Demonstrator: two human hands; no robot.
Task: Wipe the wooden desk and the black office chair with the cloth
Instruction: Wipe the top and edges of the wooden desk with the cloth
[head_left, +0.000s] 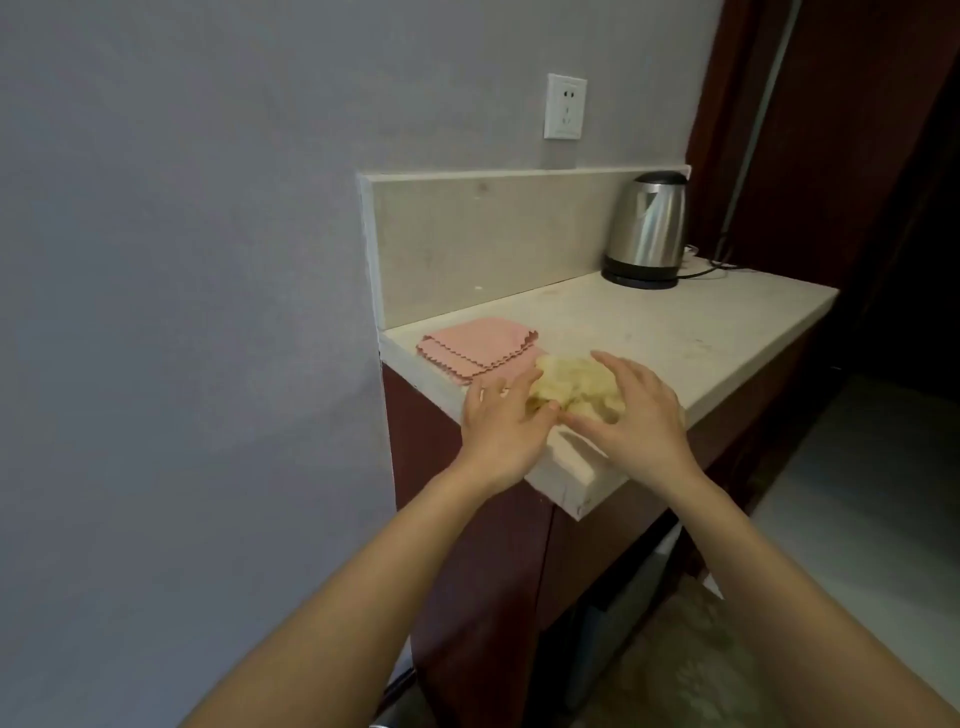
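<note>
Both bare forearms reach in from below, over dark red cabinet (519, 545). Left hand (501, 426) and right hand (639, 421) meet at front edge of pale countertop (675, 332). Fingers on both look straight-ish and spread, laid flat on crumpled yellow cloth (571, 384), not really curled round it; thumbs nearly touching. Just left of that, folded pink cloth (478, 345) with zigzag edges, lying flat. Further back on the right, steel kettle (647, 228) on black base. Above backsplash (493, 239), white wall socket (565, 106).
</note>
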